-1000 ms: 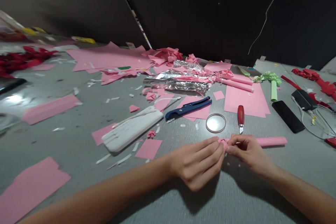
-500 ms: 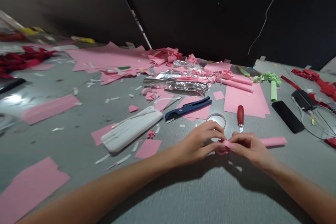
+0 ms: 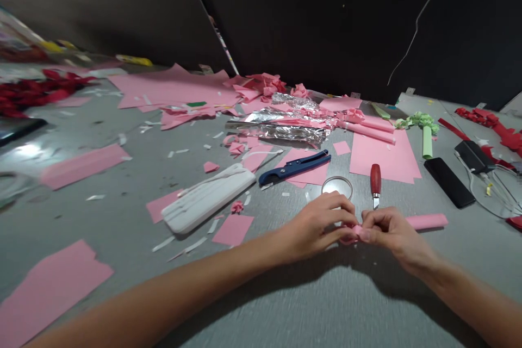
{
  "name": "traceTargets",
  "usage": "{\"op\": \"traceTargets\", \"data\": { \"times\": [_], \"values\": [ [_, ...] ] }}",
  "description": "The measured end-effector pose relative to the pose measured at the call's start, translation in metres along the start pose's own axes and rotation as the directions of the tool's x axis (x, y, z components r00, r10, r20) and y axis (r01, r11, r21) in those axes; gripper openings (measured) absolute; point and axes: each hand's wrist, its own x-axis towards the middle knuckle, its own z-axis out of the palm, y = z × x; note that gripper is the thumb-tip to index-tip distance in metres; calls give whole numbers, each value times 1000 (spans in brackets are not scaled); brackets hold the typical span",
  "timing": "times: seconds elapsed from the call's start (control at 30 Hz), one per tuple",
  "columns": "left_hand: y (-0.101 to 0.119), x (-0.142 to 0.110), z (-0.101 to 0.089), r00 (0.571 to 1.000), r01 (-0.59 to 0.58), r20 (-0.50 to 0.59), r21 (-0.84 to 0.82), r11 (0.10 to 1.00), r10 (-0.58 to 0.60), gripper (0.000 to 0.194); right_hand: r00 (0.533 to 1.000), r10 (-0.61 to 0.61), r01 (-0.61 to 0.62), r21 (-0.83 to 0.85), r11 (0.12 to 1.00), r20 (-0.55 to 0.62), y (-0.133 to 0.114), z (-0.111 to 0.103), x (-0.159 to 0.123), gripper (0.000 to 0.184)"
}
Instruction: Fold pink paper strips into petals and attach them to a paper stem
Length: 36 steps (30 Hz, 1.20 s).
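Between both hands is a small piece of folded pink paper [image 3: 349, 235], partly hidden by the fingers. My left hand [image 3: 322, 224] is closed on its left side, thumb below and fingers curved over. From the right, my right hand [image 3: 391, 232] pinches the same paper between thumb and forefinger. Just beyond the hands lie a ring of thin wire or tape [image 3: 337, 178] and a knife with a red handle [image 3: 376, 178], its blade pointing toward me. A pink paper roll [image 3: 428, 222] rests beside my right hand.
Blue cutters [image 3: 294, 167] and a white power strip or case [image 3: 207, 201] lie to the left. Crinkled silver foil [image 3: 277, 129] and pink sheets [image 3: 175, 87] are along the dark back wall. A black phone [image 3: 448, 182] and a cabled black box [image 3: 473, 156] sit right.
My right fingers have drawn in closer on the pink paper, and its raised loop is now lower and more covered. The whole view has shifted slightly.
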Motion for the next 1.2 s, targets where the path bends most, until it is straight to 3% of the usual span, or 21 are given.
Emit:
{"op": "traceTargets", "data": {
  "times": [0.33, 0.53, 0.73, 1.0, 1.2],
  "values": [
    [-1, 3, -5, 988, 144, -31, -187, 972, -152, 16, 996, 75, -76, 29, 997, 45, -2, -12, 3, 64],
    [0, 0, 0, 988, 131, -52, -177, 975, -142, 13, 996, 87, -86, -19, 996, 35, -3, -10, 1, 43],
    [3, 1, 3, 996, 83, -32, -137, 987, -89, 16, 998, 66, -66, 32, 997, 3, -3, -6, -1, 41],
    [-2, 3, 4, 948, 253, -128, -261, 932, -293, 19, 1000, -22, 22, -27, 999, -15, -7, -8, 0, 37],
    [-4, 2, 5, 943, 274, -117, -262, 925, -312, 16, 992, -99, 86, -149, 985, -84, 0, -10, 3, 33]
  ]
}}
